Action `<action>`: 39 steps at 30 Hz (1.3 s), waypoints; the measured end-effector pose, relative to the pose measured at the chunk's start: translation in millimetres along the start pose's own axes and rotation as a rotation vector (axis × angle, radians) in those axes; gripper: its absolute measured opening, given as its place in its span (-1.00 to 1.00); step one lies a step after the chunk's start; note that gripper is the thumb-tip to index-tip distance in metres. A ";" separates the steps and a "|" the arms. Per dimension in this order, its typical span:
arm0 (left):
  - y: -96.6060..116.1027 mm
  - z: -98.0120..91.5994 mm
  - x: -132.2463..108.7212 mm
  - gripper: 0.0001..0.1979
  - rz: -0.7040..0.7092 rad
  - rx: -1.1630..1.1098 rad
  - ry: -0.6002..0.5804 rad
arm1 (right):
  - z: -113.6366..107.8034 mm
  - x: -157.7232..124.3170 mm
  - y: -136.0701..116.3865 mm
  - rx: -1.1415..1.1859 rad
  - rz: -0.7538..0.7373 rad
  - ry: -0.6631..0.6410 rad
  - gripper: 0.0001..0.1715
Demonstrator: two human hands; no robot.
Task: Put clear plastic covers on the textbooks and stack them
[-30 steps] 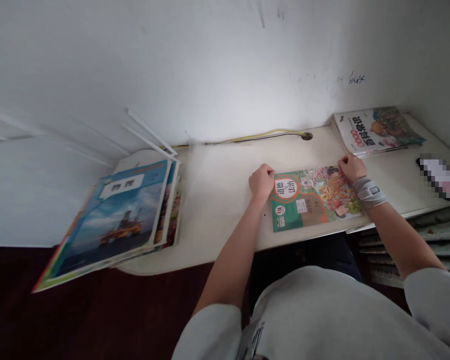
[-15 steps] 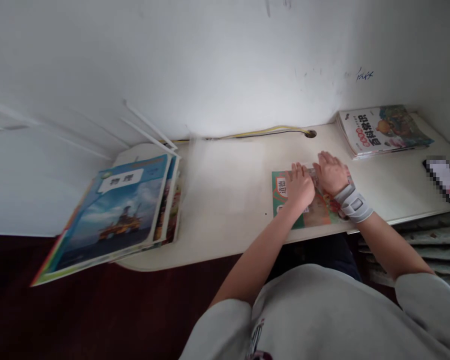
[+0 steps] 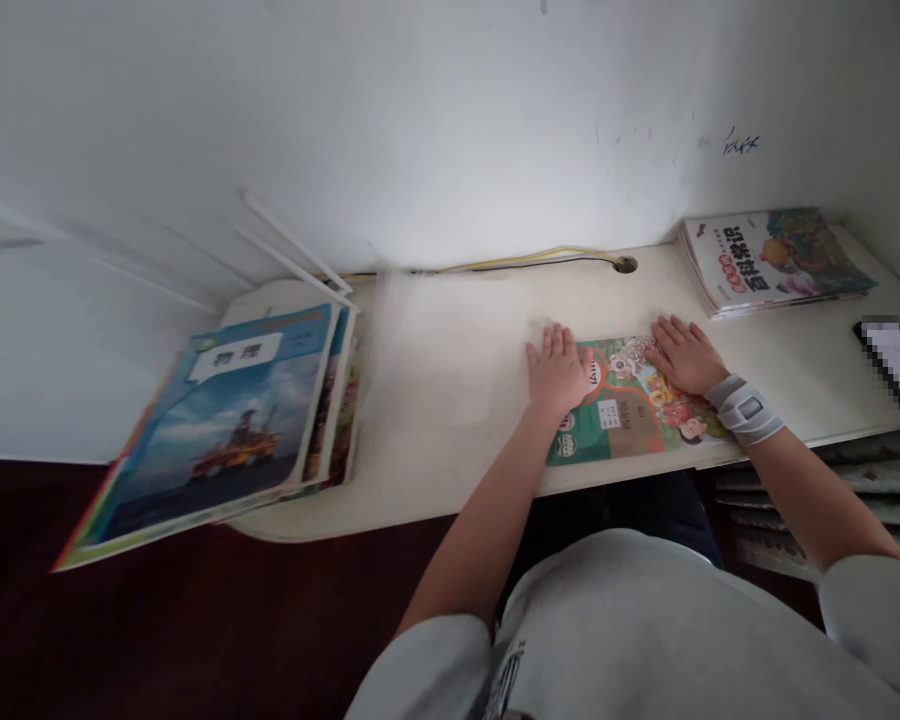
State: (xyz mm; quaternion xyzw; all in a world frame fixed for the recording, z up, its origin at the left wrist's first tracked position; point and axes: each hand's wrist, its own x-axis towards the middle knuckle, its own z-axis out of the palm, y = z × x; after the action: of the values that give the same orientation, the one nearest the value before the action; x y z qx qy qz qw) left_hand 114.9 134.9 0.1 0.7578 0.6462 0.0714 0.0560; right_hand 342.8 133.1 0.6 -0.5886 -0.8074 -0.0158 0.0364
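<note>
A textbook (image 3: 630, 410) with a green, orange and illustrated cover lies closed and flat near the front edge of the white desk (image 3: 450, 440). My left hand (image 3: 559, 370) rests palm down over the book's upper left corner, its fingers straight and reaching past the cover. On the right side of the cover, my right hand (image 3: 686, 357) lies flat with the fingers spread. A grey band (image 3: 746, 408) is wrapped around my right wrist. Neither hand grips anything.
At the left lies a stack of books topped by a blue physics book (image 3: 247, 400), partly beyond the desk edge. Another book stack (image 3: 780, 260) sits at the back right, near a phone (image 3: 896, 360). A yellow cable (image 3: 525, 258) runs along the wall into a hole.
My hands have moved apart, the left one leftward and the right one slightly rightward. More of the textbook's cover shows between them.
</note>
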 end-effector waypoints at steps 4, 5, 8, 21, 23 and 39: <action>-21.1 -5.1 -8.4 -0.38 -0.137 0.061 0.095 | 5.5 -1.1 14.0 0.000 0.104 0.046 -0.34; -23.1 -6.3 -10.8 -0.41 -0.145 0.057 0.116 | 6.8 -1.2 14.6 0.003 0.118 0.060 -0.35; -25.4 -10.2 -14.3 -0.53 -0.145 -0.084 0.167 | 7.5 -1.9 11.5 -0.013 0.152 0.106 -0.37; -40.6 -35.1 -4.6 -0.52 -0.100 -1.072 0.216 | -39.3 18.2 -1.2 0.190 -0.233 0.134 -0.52; -45.3 -42.7 -2.9 -0.60 -0.038 -1.085 0.184 | -50.6 21.3 3.5 0.243 -0.292 0.111 -0.53; -56.2 -47.6 3.9 -0.52 -0.156 -1.090 0.033 | -90.6 26.2 46.6 0.492 -0.173 -0.063 -0.61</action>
State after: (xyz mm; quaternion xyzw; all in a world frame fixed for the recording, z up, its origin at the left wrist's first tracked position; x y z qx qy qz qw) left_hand 52.3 147.3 37.1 0.5676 0.5705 0.4033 0.4355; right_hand 382.8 166.1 92.0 -0.4912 -0.8350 0.1962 0.1519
